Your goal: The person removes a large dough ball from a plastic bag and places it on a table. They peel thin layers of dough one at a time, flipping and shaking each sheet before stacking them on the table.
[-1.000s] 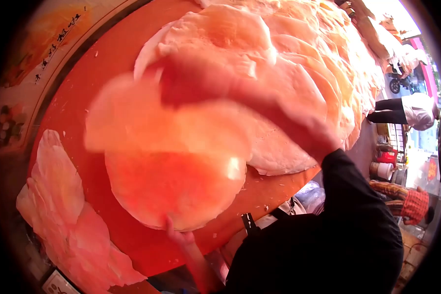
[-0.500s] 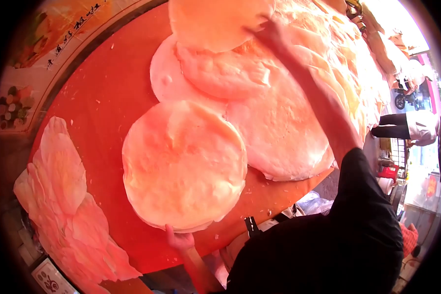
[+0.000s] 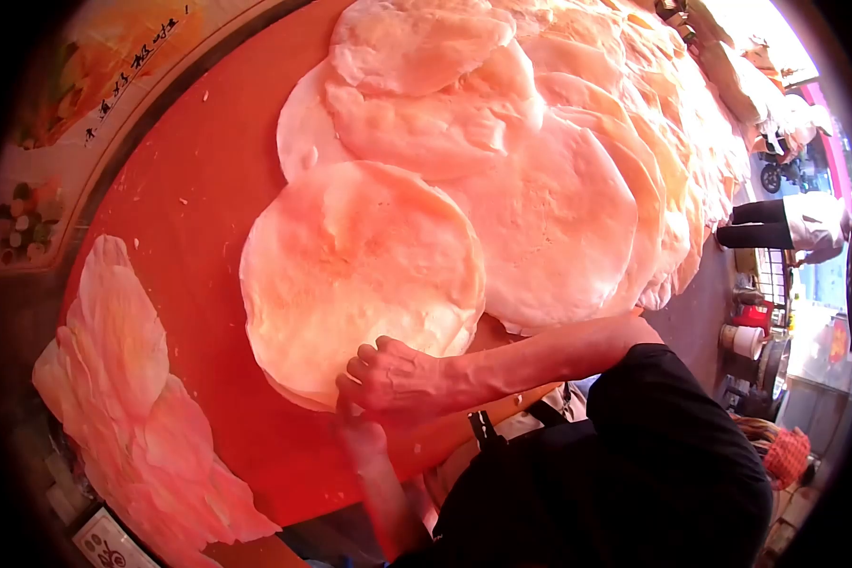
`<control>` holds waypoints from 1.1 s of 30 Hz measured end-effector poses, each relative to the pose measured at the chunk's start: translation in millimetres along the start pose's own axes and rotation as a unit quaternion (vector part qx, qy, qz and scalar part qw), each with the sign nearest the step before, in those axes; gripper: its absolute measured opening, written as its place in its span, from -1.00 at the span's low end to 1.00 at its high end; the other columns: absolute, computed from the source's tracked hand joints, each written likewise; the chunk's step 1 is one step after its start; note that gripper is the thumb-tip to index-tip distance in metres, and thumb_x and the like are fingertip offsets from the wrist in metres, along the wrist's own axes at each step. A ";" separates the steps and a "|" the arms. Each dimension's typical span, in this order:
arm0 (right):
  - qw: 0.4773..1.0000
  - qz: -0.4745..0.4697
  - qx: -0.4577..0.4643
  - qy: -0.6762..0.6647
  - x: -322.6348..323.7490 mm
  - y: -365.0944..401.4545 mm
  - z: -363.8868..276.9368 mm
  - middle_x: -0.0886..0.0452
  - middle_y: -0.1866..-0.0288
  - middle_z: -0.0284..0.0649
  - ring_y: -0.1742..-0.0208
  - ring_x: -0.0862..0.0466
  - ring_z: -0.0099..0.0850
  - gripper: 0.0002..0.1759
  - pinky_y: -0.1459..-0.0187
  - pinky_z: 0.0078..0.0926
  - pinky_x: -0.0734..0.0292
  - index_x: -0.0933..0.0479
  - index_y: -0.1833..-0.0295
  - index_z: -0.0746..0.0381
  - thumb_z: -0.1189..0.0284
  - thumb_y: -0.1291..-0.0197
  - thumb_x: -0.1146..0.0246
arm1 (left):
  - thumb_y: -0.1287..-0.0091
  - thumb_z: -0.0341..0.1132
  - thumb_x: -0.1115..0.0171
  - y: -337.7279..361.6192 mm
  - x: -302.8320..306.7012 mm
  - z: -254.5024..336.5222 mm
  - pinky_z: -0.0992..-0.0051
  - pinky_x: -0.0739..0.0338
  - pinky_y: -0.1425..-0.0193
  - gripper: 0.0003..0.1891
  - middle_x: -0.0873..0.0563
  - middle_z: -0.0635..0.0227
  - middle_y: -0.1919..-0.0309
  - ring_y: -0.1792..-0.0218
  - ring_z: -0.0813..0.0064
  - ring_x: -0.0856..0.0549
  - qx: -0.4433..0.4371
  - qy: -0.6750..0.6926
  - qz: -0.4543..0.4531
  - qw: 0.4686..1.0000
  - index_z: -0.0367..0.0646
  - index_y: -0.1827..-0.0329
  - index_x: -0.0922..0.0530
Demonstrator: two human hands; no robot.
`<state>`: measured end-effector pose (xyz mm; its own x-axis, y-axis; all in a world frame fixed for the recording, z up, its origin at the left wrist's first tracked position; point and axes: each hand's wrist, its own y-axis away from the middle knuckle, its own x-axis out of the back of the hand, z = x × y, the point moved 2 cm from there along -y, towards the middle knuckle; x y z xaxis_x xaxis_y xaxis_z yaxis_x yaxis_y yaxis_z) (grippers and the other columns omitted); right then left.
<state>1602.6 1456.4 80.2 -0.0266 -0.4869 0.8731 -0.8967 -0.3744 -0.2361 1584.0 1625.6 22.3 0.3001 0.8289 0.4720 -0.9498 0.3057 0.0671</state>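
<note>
A stack of thin round flatbreads (image 3: pixel 360 256) lies near the front of the red table. My right hand (image 3: pixel 396 377) reaches across from the right, its fingers curled down at the stack's near edge, closed on the rim of a flatbread. Just below it, my left hand (image 3: pixel 364 437) comes up from the bottom against the same edge. It is blurred, and its fingers are mostly hidden behind the right hand. Behind the stack, more flatbreads (image 3: pixel 549 227) overlap in a wide spread toward the back and right.
Folded pieces of flatbread (image 3: pixel 123 350) are heaped along the left edge of the red table (image 3: pixel 208 189). A printed banner (image 3: pixel 114 123) borders the far left. To the right, a person (image 3: pixel 809 232) stands beyond the table, near buckets (image 3: pixel 743 339) and other goods. Crumbs dot the tabletop.
My right hand has come back from the far flatbreads to the front stack's near edge, beside my left hand. The sheet it was at now lies crumpled on the rear pile.
</note>
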 end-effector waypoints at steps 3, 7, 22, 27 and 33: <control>0.996 0.054 -0.006 -0.071 13.5 -3.5 21.1 -0.50 0.52 -0.20 0.46 -0.58 -0.23 -0.84 0.54 -0.22 -0.41 -0.40 0.49 0.21 0.41 0.12 -0.25 | -0.36 -0.19 -0.21 -9.5 -10.8 -13.2 0.42 -0.56 -0.03 -0.62 -0.68 0.29 0.01 0.07 0.42 -0.66 0.273 0.514 0.104 0.807 -0.15 -0.17 -0.52; 0.981 -0.014 -0.076 -0.180 55.8 -27.3 42.3 -0.49 0.66 -0.05 0.63 -0.56 -0.05 -0.88 0.63 -0.12 -0.40 -0.44 0.56 0.25 0.46 0.14 -0.23 | -0.36 -0.27 -0.23 -15.3 -12.9 6.5 0.31 -0.45 -0.30 -0.51 -0.57 0.32 -0.18 -0.19 0.39 -0.54 0.322 0.541 0.132 0.765 -0.20 -0.31 -0.39; 0.892 0.203 -0.359 -0.186 188.8 -77.8 346.2 -0.65 0.22 -0.19 0.31 -0.65 -0.50 -0.58 0.29 -0.59 -0.56 -0.53 -0.09 0.23 0.30 -0.16 -0.37 | -0.45 -0.22 -0.05 40.0 37.3 -51.1 0.09 -0.19 -0.49 -0.40 -0.37 0.17 -0.41 -0.40 0.16 -0.35 0.251 0.620 0.106 0.736 -0.23 -0.49 -0.16; 0.938 0.243 -0.245 -0.042 128.0 -36.1 261.8 -0.67 0.15 -0.18 0.27 -0.65 -0.49 -0.40 0.28 -0.57 -0.53 -0.47 -0.21 0.19 0.19 -0.11 -0.45 | -0.43 -0.13 -0.12 49.4 39.8 -39.7 0.07 -0.13 -0.53 -0.31 -0.26 0.19 -0.48 -0.46 0.16 -0.25 0.164 0.611 0.094 0.768 -0.21 -0.52 -0.10; 0.933 -0.078 -0.067 -0.346 44.7 -11.5 26.5 -0.62 0.08 0.03 0.00 -0.63 -0.02 -0.42 -0.05 -0.25 -0.53 -0.56 -0.05 0.28 0.20 0.08 -0.48 | -0.41 0.02 -0.15 14.7 29.0 -8.0 0.18 -0.25 -0.47 -0.25 -0.34 0.20 -0.43 -0.41 0.24 -0.36 0.082 0.642 0.009 0.762 -0.20 -0.52 -0.10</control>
<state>1623.4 1418.0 110.6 0.3587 -0.8448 0.3971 -0.9144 -0.4035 -0.0324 1579.5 1657.8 29.9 0.0268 0.6395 -0.7683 -0.9212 0.3143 0.2295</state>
